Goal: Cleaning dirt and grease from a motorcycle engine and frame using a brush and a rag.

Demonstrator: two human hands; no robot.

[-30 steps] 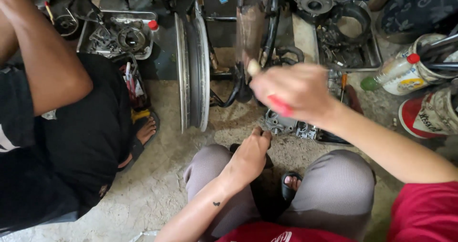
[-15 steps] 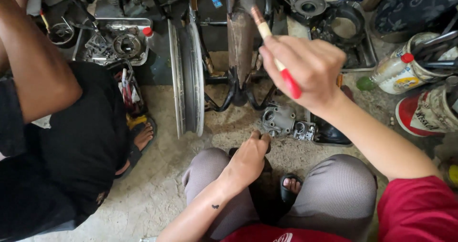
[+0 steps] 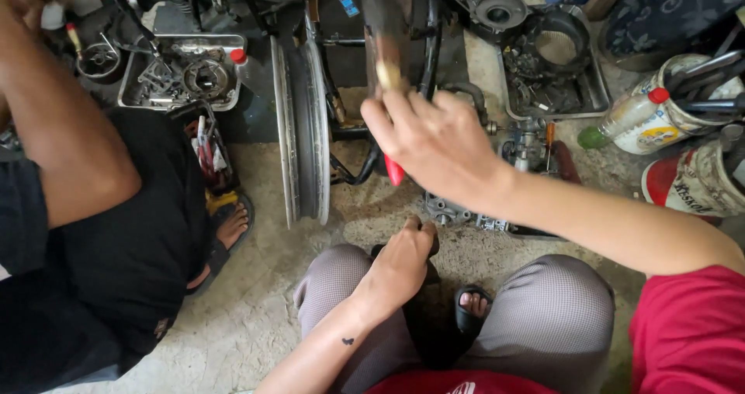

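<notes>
A co-worker in black clothing (image 3: 116,262) is seen crouched well to the left of the left hand. A bare wheel rim (image 3: 303,130) is stood on edge just left of the right hand. A metal tray of engine parts (image 3: 555,76) is set beyond the right hand, to its right; a plastic bottle with a red cap (image 3: 632,114) is laid further right. The right hand (image 3: 438,142) is clenched around a brush with a red handle (image 3: 394,170), bristle end up and blurred. The left hand (image 3: 403,262) is lowered between the knees, fingers curled; what it grips cannot be told.
</notes>
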